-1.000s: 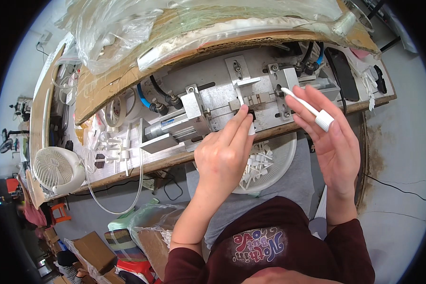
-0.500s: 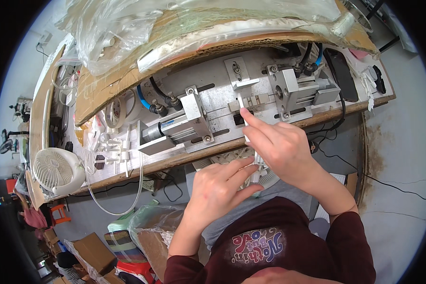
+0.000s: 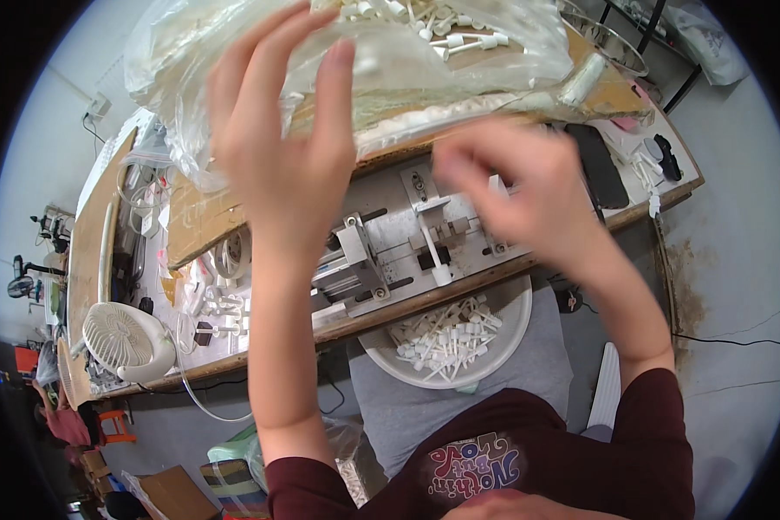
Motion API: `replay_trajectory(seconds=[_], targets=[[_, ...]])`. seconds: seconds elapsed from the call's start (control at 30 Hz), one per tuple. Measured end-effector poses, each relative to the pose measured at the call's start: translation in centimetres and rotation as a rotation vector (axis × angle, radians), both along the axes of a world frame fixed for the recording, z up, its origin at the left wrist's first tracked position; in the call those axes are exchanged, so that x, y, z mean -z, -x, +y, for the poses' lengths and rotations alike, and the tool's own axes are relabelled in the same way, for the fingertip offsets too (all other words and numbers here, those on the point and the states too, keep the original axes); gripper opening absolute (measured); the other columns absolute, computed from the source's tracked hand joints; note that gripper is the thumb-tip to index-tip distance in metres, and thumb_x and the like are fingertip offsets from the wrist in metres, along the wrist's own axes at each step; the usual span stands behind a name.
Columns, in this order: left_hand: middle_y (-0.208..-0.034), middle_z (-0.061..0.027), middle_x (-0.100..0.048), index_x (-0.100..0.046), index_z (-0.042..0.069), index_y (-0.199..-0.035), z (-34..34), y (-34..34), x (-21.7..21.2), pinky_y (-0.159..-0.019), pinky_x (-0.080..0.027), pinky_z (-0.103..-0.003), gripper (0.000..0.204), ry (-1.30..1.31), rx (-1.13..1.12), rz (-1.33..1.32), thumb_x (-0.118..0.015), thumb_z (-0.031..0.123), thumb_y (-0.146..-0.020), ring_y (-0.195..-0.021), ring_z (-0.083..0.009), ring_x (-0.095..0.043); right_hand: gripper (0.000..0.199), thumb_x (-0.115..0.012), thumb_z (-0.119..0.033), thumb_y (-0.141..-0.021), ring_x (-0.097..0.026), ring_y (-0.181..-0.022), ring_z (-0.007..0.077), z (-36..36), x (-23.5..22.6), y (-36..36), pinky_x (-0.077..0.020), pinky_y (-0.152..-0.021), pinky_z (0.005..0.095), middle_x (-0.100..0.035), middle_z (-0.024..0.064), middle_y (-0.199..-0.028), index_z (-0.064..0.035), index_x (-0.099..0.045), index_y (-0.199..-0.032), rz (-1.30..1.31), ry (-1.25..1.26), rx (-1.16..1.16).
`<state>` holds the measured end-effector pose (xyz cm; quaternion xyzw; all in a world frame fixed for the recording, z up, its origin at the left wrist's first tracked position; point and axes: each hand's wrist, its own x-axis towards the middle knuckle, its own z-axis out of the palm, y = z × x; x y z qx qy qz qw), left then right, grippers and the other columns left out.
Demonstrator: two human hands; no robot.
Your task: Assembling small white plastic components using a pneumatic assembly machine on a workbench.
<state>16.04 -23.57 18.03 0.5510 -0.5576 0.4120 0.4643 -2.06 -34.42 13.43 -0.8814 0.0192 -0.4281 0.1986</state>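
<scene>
My left hand (image 3: 286,130) is raised over the clear plastic bag (image 3: 173,87), its fingers spread and nothing seen in them. My right hand (image 3: 524,186), smeared by motion, hovers over the right side of the metal fixture (image 3: 362,256) with its fingers curled; whether it holds anything is unclear. A white plastic stick with a wider end (image 3: 440,270) lies across the middle of the fixture, that end toward me, touched by neither hand. White plastic pieces (image 3: 485,42) lie at the bag's open side. In my lap, a white bowl (image 3: 523,325) holds many small white stick-like pieces (image 3: 449,338).
A cardboard sheet (image 3: 204,221) overhangs the back of the fixture. A small white fan (image 3: 126,338) and white tubing stand at the bench's left end. A black phone (image 3: 600,165) lies at the right. The bench's wooden front edge (image 3: 381,321) runs before me.
Both hands have risen away from the fixture's front, the left up and leftward to the bag. The white stick now lies without a hand on it. The bowl in my lap has come into view.
</scene>
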Motion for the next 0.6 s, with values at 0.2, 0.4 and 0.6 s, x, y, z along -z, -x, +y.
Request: replay_trajectory(seconds=[0.2,0.4,0.6], targets=[[-0.097,-0.0204,-0.073,-0.073,0.004,-0.105,-6.4,-4.3,0.2,-0.088,-0.052,-0.046,0.033,-0.748,-0.095,0.302,-0.059,0.033,-0.097,-0.096,-0.0373,-0.069,0.049,-0.054,0.008,-0.082,-0.063,-0.118,0.0296,-12.5,-5.9,-8.3,-0.0511,-0.098,0.0393,-0.067,0.0147,-0.126,-0.0049,-0.061,-0.129,0.404,0.186,0.283],[-0.09,-0.0142,-0.074,-0.077,0.009,-0.098,-5.6,-4.7,-0.4,-0.079,-0.056,-0.044,0.028,-1.054,-0.296,0.268,-0.069,0.034,-0.09,-0.087,-0.0336,-0.071,0.092,-0.064,0.012,-0.074,-0.047,-0.137,0.0348,-18.1,-4.4,-13.2,-0.0457,-0.109,0.0413,-0.038,0.0161,-0.156,-0.0132,-0.029,-0.155,1.047,0.27,0.585],[-0.113,-0.0143,-0.067,-0.07,0.012,-0.113,-9.6,-7.1,4.4,-0.088,-0.053,-0.044,0.044,-0.842,-0.286,0.133,-0.075,0.046,-0.085,-0.112,-0.0313,-0.062,0.086,-0.074,-0.002,-0.072,-0.053,-0.13,0.0379,-18.0,-3.5,-15.2,-0.0492,-0.103,0.0451,-0.044,0.016,-0.146,-0.0182,-0.039,-0.15,0.997,0.173,0.424]])
